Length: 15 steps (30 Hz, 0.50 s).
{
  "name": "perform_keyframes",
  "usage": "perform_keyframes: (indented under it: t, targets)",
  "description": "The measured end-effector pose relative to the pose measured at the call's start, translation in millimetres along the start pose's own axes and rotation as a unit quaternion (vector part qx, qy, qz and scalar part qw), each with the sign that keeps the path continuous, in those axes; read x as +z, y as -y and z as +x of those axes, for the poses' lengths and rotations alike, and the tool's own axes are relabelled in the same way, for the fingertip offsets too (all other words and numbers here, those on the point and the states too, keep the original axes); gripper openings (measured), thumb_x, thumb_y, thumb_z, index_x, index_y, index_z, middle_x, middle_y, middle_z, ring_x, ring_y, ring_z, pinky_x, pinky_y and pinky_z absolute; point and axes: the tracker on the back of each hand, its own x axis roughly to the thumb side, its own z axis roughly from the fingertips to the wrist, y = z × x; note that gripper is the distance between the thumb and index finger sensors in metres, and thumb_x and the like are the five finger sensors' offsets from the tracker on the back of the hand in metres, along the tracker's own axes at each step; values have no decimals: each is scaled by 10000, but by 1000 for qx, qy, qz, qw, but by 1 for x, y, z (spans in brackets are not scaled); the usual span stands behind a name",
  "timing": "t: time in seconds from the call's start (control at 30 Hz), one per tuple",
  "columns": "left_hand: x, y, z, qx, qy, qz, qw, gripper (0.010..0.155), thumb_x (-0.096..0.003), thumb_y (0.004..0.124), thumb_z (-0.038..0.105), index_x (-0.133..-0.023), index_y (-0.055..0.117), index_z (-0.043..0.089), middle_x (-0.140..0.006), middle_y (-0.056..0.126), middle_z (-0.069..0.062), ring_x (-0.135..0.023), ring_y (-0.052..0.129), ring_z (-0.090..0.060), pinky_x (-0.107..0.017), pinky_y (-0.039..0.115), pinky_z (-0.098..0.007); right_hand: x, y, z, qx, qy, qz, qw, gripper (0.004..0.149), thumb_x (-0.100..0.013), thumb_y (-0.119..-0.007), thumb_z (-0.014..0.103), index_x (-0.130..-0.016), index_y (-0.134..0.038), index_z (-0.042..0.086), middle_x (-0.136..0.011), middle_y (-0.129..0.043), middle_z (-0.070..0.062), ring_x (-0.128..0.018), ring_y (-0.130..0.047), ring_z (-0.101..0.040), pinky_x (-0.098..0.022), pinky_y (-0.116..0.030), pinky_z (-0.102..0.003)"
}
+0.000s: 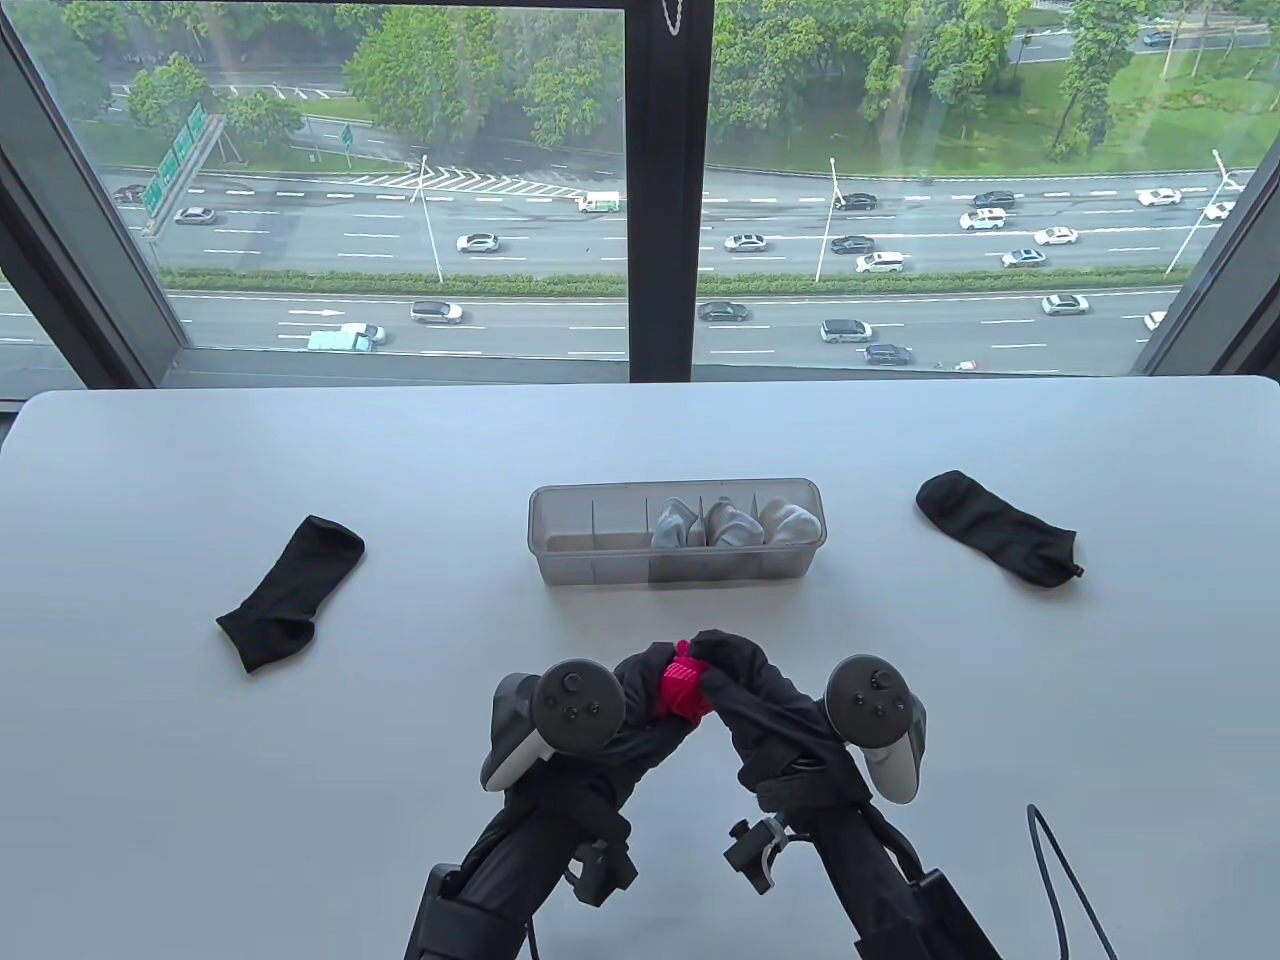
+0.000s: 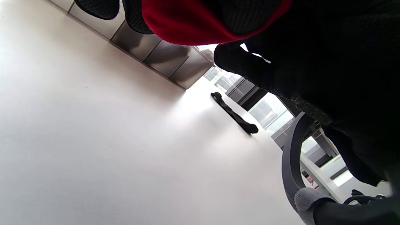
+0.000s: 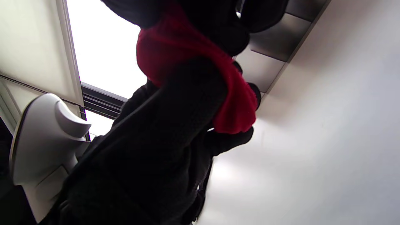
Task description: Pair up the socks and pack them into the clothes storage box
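Table view: both hands pinch one red sock; two black socks, three grey bundles boxed.

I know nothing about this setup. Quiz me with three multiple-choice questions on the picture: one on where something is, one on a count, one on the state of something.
1. Where is the storage box?
A. mid-table, beyond the hands
B. at the table's left edge
C. on the windowsill

2. How many black socks lie loose on the table?
A. one
B. two
C. four

3. What is happening to the red sock bundle?
A. it lies in the box
B. both hands hold it
C. it lies alone on the table

Answers: 1 A, the box sits centred past the hands. 2 B, the left black sock and the right black sock. 3 B, the left hand and the right hand meet on it.
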Motion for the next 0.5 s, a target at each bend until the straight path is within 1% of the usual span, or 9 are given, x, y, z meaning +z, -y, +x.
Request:
perform_keyframes:
  t: [0.07,0.13,0.17,0.2,0.23,0.3,0.37,0.43,0.5]
  targets:
    - [0,0,1,-12,5,14,1000,597,-565,716,288,-1071,457,106,-1068,638,-178,-948,754,-417,-738,602,-671,-2,3,-1,17,-2,-6,1000,451,-656,-617,305,-1067,-506,157,-813,-807,-91,-735,-813,-295,-759,-561,-588]
    - [-1,3,4,-14,21,-21,999,559,-543,714,301,-1034,522,114,-1017,694,-158,-904,788,-389,-738,607,-669,0,9,-3,67,-12,-52,996,438,-653,-609,298,-1062,-518,171,-765,-833,-67,-722,-842,-263,-742,-603,-577]
    - [-2,7,7,-5,48,-51,998,546,-539,717,301,-1023,545,116,-1005,705,-162,-888,795,-393,-734,601,-675,-2,13,-5,120,-15,-61,991,429,-647,-594,295,-1054,-525,176,-753,-847,-45,-704,-864,-238,-731,-636,-562]
    - [-3,9,10,-1,36,-64,997,546,-534,721,309,-1019,559,117,-1001,717,-158,-887,805,-388,-740,597,-678,-1,16,-7,128,-14,-37,991,424,-649,-572,284,-1052,-513,165,-748,-840,-41,-700,-862,-235,-727,-641,-559]
    - [-3,9,9,-4,28,-66,997,544,-538,718,331,-1019,575,123,-1013,715,-160,-903,799,-394,-744,545,-713,1,16,-8,121,-19,-44,992,423,-648,-565,274,-1049,-510,154,-736,-842,-44,-690,-864,-237,-723,-641,-561]
    - [0,9,11,-32,-18,-33,999,584,-569,697,383,-1062,576,93,-1117,557,-264,-971,651,-506,-735,372,-786,2,16,-9,111,-26,-59,992,419,-648,-564,256,-1043,-518,123,-690,-850,-50,-637,-883,-236,-708,-649,-568]
    - [5,5,15,-111,-39,34,992,720,-574,696,411,-1140,387,89,-1142,439,-284,-971,628,-472,-752,378,-765,1,16,-6,122,-31,-63,990,426,-651,-559,249,-1046,-507,99,-666,-852,-49,-610,-893,-232,-700,-651,-571]
    - [6,2,21,-155,4,52,987,640,-579,706,351,-1123,408,193,-1095,573,-242,-900,760,-403,-757,524,-707,1,11,-1,143,-28,-55,988,439,-651,-556,256,-1054,-498,92,-663,-860,-30,-603,-910,-214,-706,-654,-561]
    - [7,2,20,-155,-10,62,986,607,-563,711,298,-1100,450,192,-1023,718,-213,-838,861,-412,-729,648,-662,1,9,2,139,-10,-39,989,488,-633,-600,284,-1075,-477,119,-724,-877,-40,-651,-914,-217,-721,-648,-564]
